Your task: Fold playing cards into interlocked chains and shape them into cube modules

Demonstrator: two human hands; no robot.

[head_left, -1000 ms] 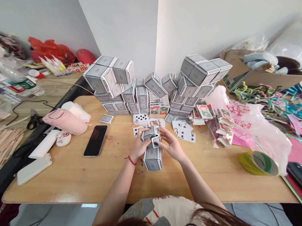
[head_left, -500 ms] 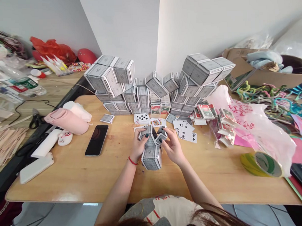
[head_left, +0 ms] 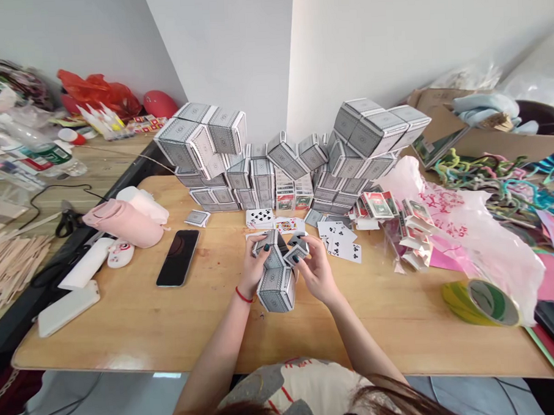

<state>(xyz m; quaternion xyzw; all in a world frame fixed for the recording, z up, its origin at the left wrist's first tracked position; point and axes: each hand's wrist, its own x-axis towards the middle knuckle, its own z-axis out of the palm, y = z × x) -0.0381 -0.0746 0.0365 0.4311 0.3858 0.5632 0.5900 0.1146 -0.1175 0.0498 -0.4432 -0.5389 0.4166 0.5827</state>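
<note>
My left hand point(head_left: 253, 268) is closed around a block folded from grey-backed playing cards point(head_left: 276, 289), its thumb on the near face of the upper cube. The block is made of joined cubes, one lower and nearer to me. My right hand point(head_left: 317, 272) pinches a bent playing card point(head_left: 296, 250) between thumb and fingers, against the block's upper right side. Just beyond my hands, face-up playing cards point(head_left: 260, 217) lie on the table, with another group of club cards point(head_left: 344, 250) to the right.
Stacked card cubes point(head_left: 221, 197) stand at the back, with taller piles on both sides. A black phone point(head_left: 178, 258) and a pink roll point(head_left: 124, 223) lie left on the wooden table point(head_left: 139, 323). Green-yellow tape point(head_left: 481, 302), a plastic bag point(head_left: 484, 235) and card boxes point(head_left: 416, 232) are right.
The block in my hands has shifted very slightly left. Both hands keep their hold, and the things on the table stay where they were.
</note>
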